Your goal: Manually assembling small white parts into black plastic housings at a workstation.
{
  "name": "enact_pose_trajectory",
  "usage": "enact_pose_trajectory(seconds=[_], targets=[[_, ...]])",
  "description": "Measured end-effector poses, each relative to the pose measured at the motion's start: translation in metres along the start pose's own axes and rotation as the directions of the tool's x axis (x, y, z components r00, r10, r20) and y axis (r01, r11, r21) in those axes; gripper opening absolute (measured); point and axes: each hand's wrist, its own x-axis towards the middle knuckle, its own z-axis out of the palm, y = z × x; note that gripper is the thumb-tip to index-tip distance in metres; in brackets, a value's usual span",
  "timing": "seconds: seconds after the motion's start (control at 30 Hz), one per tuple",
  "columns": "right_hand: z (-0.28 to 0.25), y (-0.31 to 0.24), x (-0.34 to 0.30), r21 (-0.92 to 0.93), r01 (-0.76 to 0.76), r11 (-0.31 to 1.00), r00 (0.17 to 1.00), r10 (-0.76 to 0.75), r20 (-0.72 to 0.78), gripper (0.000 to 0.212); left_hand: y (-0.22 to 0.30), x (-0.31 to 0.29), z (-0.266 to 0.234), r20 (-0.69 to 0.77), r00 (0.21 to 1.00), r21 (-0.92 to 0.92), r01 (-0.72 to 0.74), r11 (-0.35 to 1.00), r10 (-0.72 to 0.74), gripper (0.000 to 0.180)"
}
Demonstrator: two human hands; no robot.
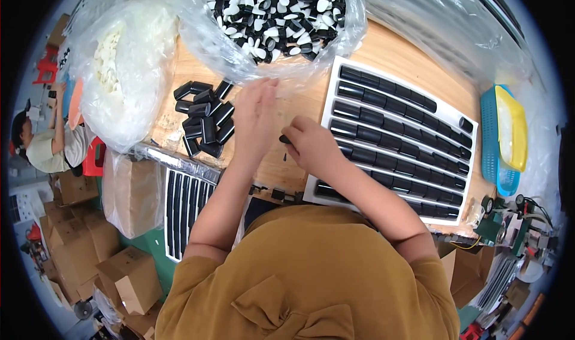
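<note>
My right hand is closed on a small black cap-like piece, most of it covered by the fingers. My left hand is at the near edge of a clear plastic bag, slightly blurred, fingers stretched forward; nothing shows in it. Inside the bag lie many small black caps and white oval pieces. To the left of my left hand, a loose pile of short black tubes rests on the wooden table. A white tray beside my right hand bears rows of black tubes.
A second plastic bag with cream-coloured pieces stands at the left. Blue and yellow baskets sit at the right edge. Below the table are another filled tray and cardboard boxes. Another person works far left.
</note>
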Motion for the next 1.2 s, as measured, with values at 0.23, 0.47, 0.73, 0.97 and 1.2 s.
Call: enact_pose_trajectory(seconds=[0.23, 0.47, 0.73, 0.97, 1.2], targets=[[0.02, 0.0, -0.007, 0.252, -0.142, 0.957, 0.986, 0.159, -0.048, 0.03, -0.018, 0.001, 0.043, 0.351, 0.834, 0.393, -0.544, 0.741, 0.426, 0.04], [0.021, 0.012, -0.009, 0.238, 0.102, 0.966, 0.974, -0.049, -0.221, 0.036, -0.02, 0.0, 0.046, 0.399, 0.823, 0.357, -0.545, 0.758, 0.405, 0.05], [0.023, 0.014, -0.012, 0.243, 0.072, 0.967, 0.974, -0.015, -0.227, 0.037, -0.022, -0.001, 0.048, 0.408, 0.813, 0.388, -0.567, 0.726, 0.416, 0.047], [0.01, 0.009, -0.011, 0.157, -0.083, 0.984, 0.988, 0.102, -0.117, 0.019, -0.013, 0.0, 0.039, 0.029, 0.864, 0.079, -0.503, 0.86, 0.503, 0.03], [-0.097, 0.009, -0.016, 0.917, -0.231, 0.325, 0.792, 0.61, -0.017, 0.026, 0.043, -0.01, 0.015, 0.314, 0.938, -0.332, 0.252, 0.909, -0.145, 0.018]])
